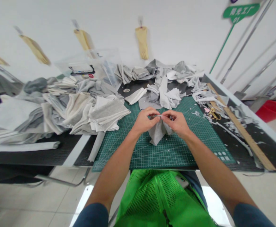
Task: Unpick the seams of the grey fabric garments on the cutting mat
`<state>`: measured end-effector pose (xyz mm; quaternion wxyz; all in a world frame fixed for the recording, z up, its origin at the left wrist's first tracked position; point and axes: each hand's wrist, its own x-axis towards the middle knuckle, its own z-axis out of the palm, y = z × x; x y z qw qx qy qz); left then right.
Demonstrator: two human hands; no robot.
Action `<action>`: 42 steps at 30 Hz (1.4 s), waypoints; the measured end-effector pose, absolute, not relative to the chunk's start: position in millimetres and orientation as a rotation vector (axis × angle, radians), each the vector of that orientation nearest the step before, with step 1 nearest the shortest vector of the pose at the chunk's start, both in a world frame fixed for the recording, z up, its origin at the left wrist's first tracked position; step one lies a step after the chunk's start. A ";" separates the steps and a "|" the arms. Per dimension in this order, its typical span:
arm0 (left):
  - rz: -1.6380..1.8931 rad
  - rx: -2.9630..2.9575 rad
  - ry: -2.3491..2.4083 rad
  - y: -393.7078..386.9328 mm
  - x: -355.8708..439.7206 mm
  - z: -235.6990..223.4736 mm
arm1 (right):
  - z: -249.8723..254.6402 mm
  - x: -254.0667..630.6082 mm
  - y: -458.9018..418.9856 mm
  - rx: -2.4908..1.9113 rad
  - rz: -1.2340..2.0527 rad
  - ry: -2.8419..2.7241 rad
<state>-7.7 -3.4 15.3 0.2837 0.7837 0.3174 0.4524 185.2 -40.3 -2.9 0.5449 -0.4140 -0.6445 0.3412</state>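
Over the green cutting mat point(147, 157) my two hands meet, fingertips almost touching. My left hand point(148, 118) pinches the upper edge of a grey piece of fabric point(157, 132). From the other side my right hand point(175, 121) pinches the same edge, close to the left fingertips. The fabric hangs down from both hands towards the mat, its lower corner pointing at me. A small light strip shows between the fingertips; its exact nature is too small to tell. Part of the cloth is hidden behind my right hand.
Stacks of grey and cream fabric point(78, 110) cover the left side, before a clear plastic box point(109, 66). More cloth pieces point(162, 91) lie behind the mat. On the right are gold-handled scissors point(214, 114), scraps and a wooden ruler point(244, 132). A red bucket point(272, 111) stands beyond.
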 end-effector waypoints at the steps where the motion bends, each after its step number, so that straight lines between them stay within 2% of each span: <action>1: 1.200 2.074 0.840 -2.6 -8.3 15.0 | -2.8 185.5 -40.5 -0.977 0.828 -1.519; 8: 1.256 1.642 0.732 0.3 -7.1 8.4 | -0.1 189.4 -42.8 -0.881 1.085 -1.523; 11: 1.259 1.515 0.781 -1.8 -4.7 8.9 | 0.9 192.4 -41.5 -0.854 1.097 -1.463; 20: 1.261 1.486 0.812 -6.6 -2.8 16.8 | -4.9 190.9 -38.8 -0.960 0.805 -1.538; 28: 1.253 1.546 0.822 -4.9 -3.6 12.9 | -3.0 188.3 -42.3 -0.947 0.365 -1.744; 42: 1.240 1.571 0.816 -6.2 -2.2 11.9 | 4.9 186.1 -47.9 -0.931 0.292 -1.824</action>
